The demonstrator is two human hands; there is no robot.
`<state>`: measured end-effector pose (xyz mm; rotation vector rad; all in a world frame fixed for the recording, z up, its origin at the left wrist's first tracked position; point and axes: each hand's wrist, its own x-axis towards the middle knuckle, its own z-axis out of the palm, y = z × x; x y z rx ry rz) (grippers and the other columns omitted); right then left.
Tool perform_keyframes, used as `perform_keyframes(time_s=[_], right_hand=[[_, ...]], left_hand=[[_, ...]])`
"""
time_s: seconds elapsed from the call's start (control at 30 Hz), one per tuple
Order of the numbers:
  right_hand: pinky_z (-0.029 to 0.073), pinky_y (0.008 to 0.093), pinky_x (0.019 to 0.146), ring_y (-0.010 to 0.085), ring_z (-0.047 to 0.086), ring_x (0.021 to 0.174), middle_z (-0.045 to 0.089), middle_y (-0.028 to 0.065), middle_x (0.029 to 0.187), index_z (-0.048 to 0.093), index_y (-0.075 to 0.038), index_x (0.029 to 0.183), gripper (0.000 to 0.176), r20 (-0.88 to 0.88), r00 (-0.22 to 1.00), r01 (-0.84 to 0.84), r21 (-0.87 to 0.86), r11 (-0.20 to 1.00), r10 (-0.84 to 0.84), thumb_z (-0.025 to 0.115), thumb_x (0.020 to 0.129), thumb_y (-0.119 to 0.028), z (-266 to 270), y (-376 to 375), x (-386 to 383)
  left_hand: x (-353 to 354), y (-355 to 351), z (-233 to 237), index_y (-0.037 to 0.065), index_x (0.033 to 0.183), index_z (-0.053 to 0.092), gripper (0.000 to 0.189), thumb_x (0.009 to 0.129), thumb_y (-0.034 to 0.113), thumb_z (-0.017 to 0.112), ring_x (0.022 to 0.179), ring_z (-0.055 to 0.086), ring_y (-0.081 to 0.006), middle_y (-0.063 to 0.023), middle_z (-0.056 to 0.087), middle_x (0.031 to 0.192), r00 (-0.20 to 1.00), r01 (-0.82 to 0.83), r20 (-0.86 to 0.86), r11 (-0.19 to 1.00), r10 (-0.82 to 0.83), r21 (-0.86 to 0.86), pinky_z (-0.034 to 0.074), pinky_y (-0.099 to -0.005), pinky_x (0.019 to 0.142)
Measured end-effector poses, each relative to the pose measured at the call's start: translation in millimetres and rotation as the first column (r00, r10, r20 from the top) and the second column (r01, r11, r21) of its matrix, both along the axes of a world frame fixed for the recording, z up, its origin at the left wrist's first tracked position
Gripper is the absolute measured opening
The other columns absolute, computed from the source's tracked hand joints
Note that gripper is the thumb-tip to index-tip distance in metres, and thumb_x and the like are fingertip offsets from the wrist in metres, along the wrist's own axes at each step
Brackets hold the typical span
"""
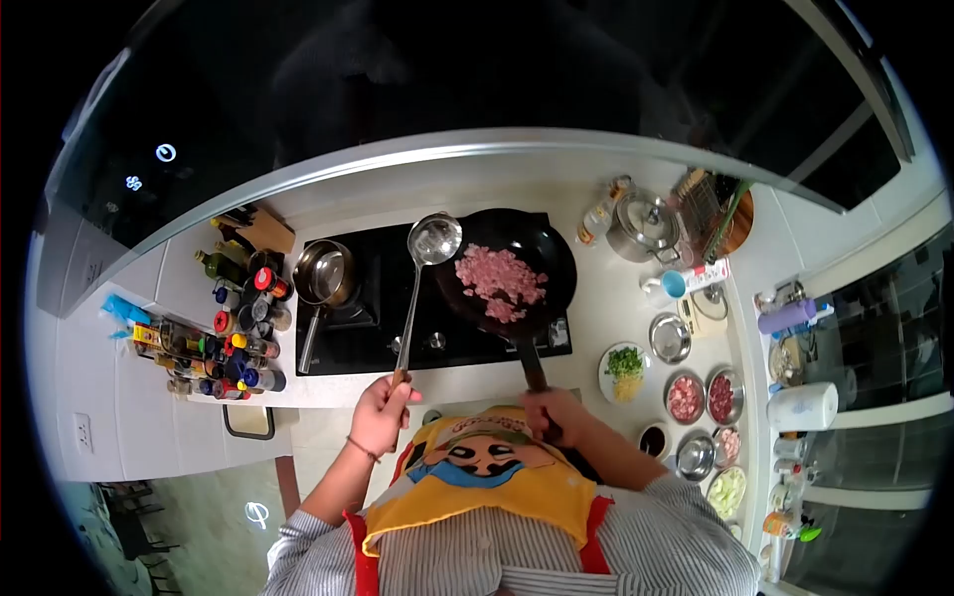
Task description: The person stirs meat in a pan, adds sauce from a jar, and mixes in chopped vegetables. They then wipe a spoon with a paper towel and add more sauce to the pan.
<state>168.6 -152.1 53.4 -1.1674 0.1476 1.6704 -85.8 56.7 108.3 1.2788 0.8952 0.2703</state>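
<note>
My left hand is closed around the wooden end of a long metal ladle, whose bowl is raised over the stove beside the pan's left rim. My right hand grips the dark handle of a black frying pan on the right side of the stove. Pink chopped meat lies spread in the pan, mostly left of its middle. On the left burner stands a small metal saucepan, its handle pointing toward me. Neither hand touches it.
Several sauce bottles and spice jars crowd the counter at left. To the right are a plate of chopped greens, metal bowls of meat, a lidded pot and a blue cup. A range hood edge spans above the stove.
</note>
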Motion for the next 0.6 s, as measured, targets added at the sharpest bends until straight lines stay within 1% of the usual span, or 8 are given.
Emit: perform_keyframes(time_s=[0.1, 0.17, 0.2, 0.27, 0.37, 0.43, 0.53, 0.6], right_hand=[[0.037, 0.0312, 0.044, 0.0162, 0.043, 0.043, 0.044, 0.0024, 0.053, 0.049, -0.011, 0.068, 0.029, 0.055, 0.989, 0.137, 0.043, 0.990, -0.139, 0.064, 0.093, -0.015, 6, 23, -9], [0.036, 0.0320, 0.042, 0.0167, 0.042, 0.041, 0.045, 0.0031, 0.053, 0.051, -0.010, 0.069, 0.027, -0.126, 0.982, 0.137, -0.023, 0.990, -0.139, 0.064, 0.092, -0.014, 4, 61, 10], [0.036, 0.0320, 0.042, 0.0167, 0.042, 0.041, 0.045, 0.0031, 0.053, 0.051, -0.010, 0.069, 0.027, -0.115, 0.986, 0.122, -0.011, 0.993, -0.122, 0.064, 0.092, -0.014, 9, 50, 18], [0.041, 0.0331, 0.046, 0.0168, 0.048, 0.045, 0.046, 0.0040, 0.053, 0.052, -0.010, 0.070, 0.026, 0.201, 0.976, -0.074, -0.046, 0.996, 0.081, 0.065, 0.092, -0.014, 15, 1, 24], [0.043, 0.0323, 0.047, 0.0171, 0.049, 0.046, 0.046, 0.0044, 0.053, 0.052, -0.010, 0.068, 0.028, 0.203, 0.976, -0.086, 0.023, 0.996, 0.080, 0.064, 0.093, -0.015, 25, -8, 19], [0.043, 0.0317, 0.048, 0.0184, 0.049, 0.046, 0.048, 0.0052, 0.053, 0.051, -0.010, 0.062, 0.035, 0.137, 0.990, -0.002, 0.112, 0.994, -0.013, 0.062, 0.094, -0.018, -4, 36, 15], [0.042, 0.0317, 0.046, 0.0188, 0.050, 0.046, 0.049, 0.0053, 0.054, 0.051, -0.010, 0.061, 0.036, 0.090, 0.996, 0.001, 0.093, 0.996, -0.009, 0.061, 0.095, -0.018, 15, 37, 22], [0.041, 0.0305, 0.044, 0.0163, 0.051, 0.048, 0.048, 0.0032, 0.053, 0.050, -0.012, 0.065, 0.031, 0.233, 0.956, -0.177, -0.022, 0.984, 0.177, 0.062, 0.093, -0.014, 40, -17, 25]], left_hand=[[-9, -5, 11, -0.002, 0.111, 0.061, 0.034, 0.106, 0.032, 0.056, 0.054, 0.052, -0.0055, -0.0079, 0.071, 0.092, 1.000, -0.009, -0.015, 0.995, 0.010, 0.095, 0.045, -0.0193, 0.052], [-8, -1, 10, -0.001, 0.110, 0.061, 0.033, 0.106, 0.031, 0.056, 0.054, 0.052, -0.0054, -0.0070, 0.070, 0.089, 1.000, -0.021, -0.007, 0.995, 0.022, 0.094, 0.044, -0.0197, 0.051], [-8, 0, 15, -0.001, 0.110, 0.061, 0.033, 0.106, 0.031, 0.056, 0.054, 0.052, -0.0054, -0.0070, 0.070, 0.089, 0.999, -0.038, 0.006, 0.994, 0.038, 0.105, 0.044, -0.0197, 0.051], [-12, 3, 31, -0.001, 0.110, 0.061, 0.031, 0.106, 0.030, 0.056, 0.053, 0.051, -0.0051, -0.0061, 0.070, 0.087, 0.998, -0.067, -0.006, 0.981, 0.069, 0.180, 0.044, -0.0198, 0.050], [-14, 5, 27, 0.001, 0.108, 0.062, 0.026, 0.105, 0.027, 0.058, 0.054, 0.051, -0.0046, -0.0026, 0.069, 0.084, 0.990, -0.139, 0.046, 0.962, 0.132, 0.237, 0.042, -0.0202, 0.050], [-3, 11, 28, 0.002, 0.109, 0.065, 0.028, 0.104, 0.029, 0.060, 0.057, 0.051, -0.0039, 0.0009, 0.068, 0.082, 0.994, -0.109, 0.039, 0.962, 0.102, 0.252, 0.044, -0.0204, 0.053], [14, 20, 24, 0.002, 0.114, 0.067, 0.030, 0.101, 0.029, 0.064, 0.061, 0.056, -0.0069, -0.0005, 0.068, 0.080, 0.996, -0.056, -0.037, 0.874, 0.084, 0.482, 0.046, -0.0235, 0.060], [14, 26, 17, 0.002, 0.115, 0.068, 0.031, 0.100, 0.029, 0.066, 0.062, 0.059, -0.0107, -0.0041, 0.069, 0.078, 0.993, -0.027, -0.076, 0.811, 0.088, 0.585, 0.049, -0.0260, 0.062]])
